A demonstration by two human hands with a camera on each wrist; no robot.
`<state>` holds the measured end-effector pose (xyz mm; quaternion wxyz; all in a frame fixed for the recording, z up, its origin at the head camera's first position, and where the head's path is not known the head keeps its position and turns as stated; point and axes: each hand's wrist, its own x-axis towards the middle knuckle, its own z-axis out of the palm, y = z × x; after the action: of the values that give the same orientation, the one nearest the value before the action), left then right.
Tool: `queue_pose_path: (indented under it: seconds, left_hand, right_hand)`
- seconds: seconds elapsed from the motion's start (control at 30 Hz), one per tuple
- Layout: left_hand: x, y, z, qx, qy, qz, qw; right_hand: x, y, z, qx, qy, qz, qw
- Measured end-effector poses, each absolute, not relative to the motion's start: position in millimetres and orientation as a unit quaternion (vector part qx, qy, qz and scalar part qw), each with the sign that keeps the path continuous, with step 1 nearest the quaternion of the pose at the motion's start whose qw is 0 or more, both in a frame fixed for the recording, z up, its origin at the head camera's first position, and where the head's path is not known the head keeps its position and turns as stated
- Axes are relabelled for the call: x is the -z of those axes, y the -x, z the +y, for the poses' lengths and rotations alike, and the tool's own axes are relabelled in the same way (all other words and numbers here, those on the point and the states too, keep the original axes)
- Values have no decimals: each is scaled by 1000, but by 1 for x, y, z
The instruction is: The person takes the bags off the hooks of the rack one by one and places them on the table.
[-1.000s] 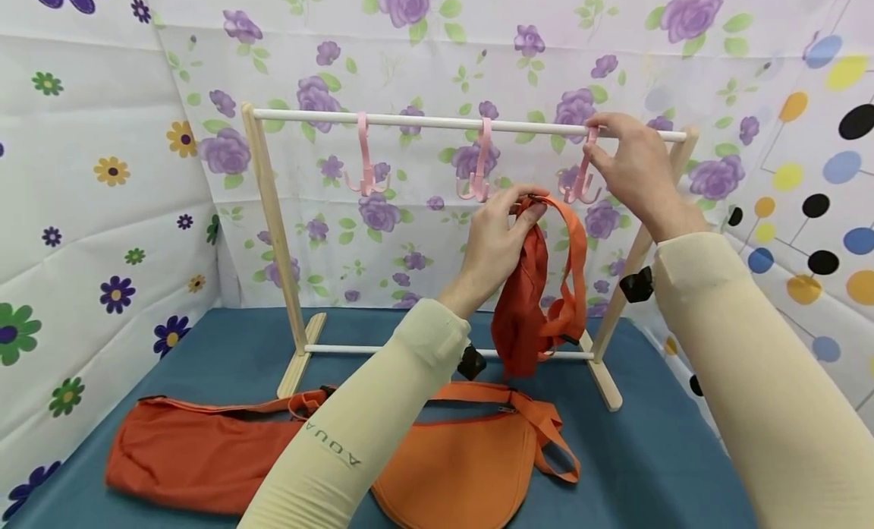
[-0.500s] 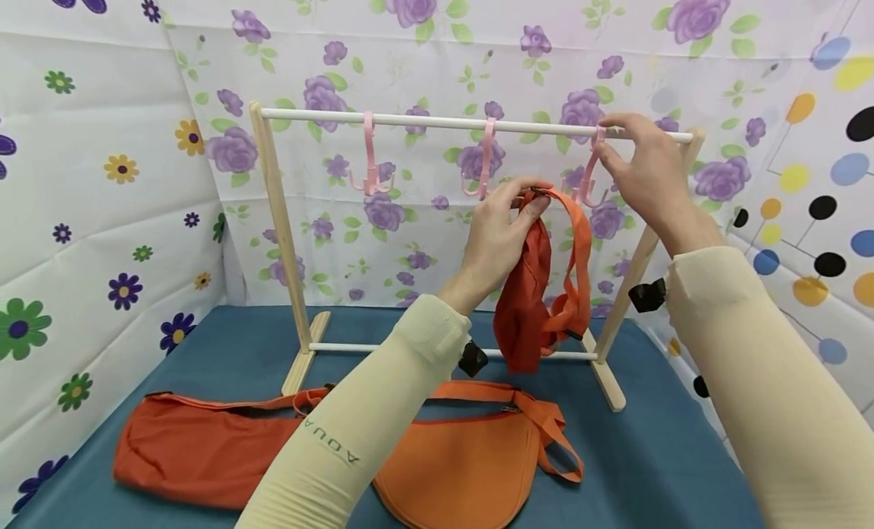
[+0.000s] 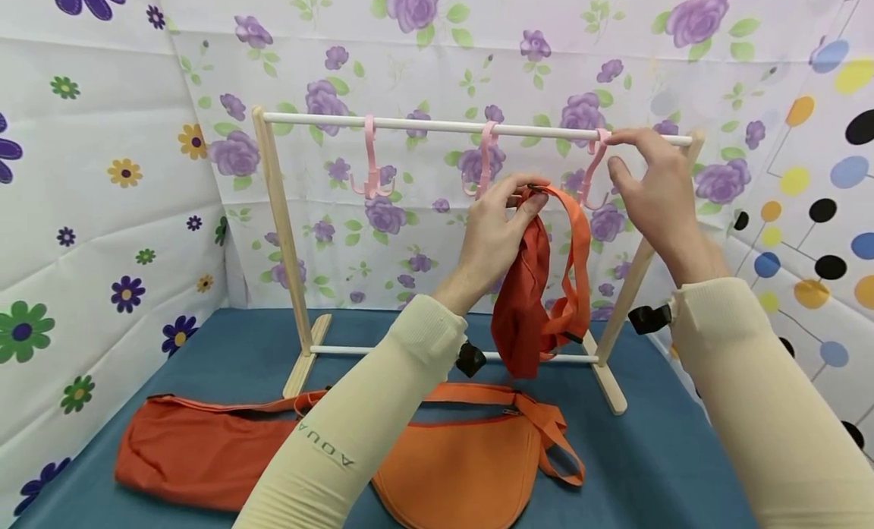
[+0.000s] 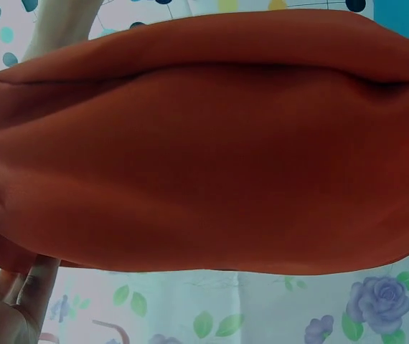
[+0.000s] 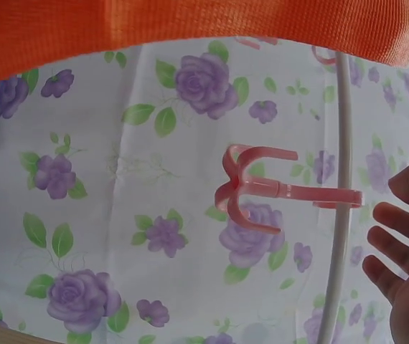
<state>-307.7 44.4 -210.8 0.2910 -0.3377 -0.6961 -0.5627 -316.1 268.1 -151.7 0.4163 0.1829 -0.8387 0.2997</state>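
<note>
My left hand (image 3: 501,229) pinches a dark red bag (image 3: 522,309) near its top, by the orange strap (image 3: 579,248), which loops down at the right. The bag hangs in the air before the rack. Its red fabric fills most of the left wrist view, with my fingers at the lower left. My right hand (image 3: 658,199) is raised at the right pink hook (image 3: 592,172), index fingertip right at its top and thumb apart from it. In the right wrist view, that pink hook (image 5: 262,188) hangs on the white rod with my loosely bent fingers beside it.
Two more pink hooks (image 3: 371,161) hang along the white rod (image 3: 430,124) of a wooden rack (image 3: 280,218). On the blue cloth (image 3: 649,438) lie a red bag (image 3: 198,453) at left and an orange bag (image 3: 457,468) in front. Patterned cloth walls surround the rack.
My right hand has let go of the right hook, its thumb and finger spreading apart. That hook has turned a little. The left hand still holds the hanging bag in nearly the same place.
</note>
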Motion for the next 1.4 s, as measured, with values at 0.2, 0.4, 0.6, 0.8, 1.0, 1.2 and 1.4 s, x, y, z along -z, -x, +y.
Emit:
queue_pose_path:
  seconds: [0.2,0.4,0.6,0.8,1.0,1.2,1.4]
  left_hand:
    - [209,305,44,567,343,-691,290]
    - [205,304,42,559,343,-696,293]
    - [204,304,39,560,341,-693,300]
    - [201,304,38,566,337,-687,307]
    - [198,303,37,570,339,-680,314]
    - [196,303,36,571,332,-682,313]
    - [198,302,36,568,330,-687,312]
  right_hand:
    - [177,308,276,-311,-186,-841,403]
    - [225,308,295,-314,-159,-879,321]
    - [276,315,317,-358,-153,-901,189]
    - [322,325,332,-471,-151,-869,24]
    - [364,328,334,-576,-139,-798,-109]
    - [396,331,330,-639,-172,-733,-157]
    - [412,329,324,-687,-165,-690,-157]
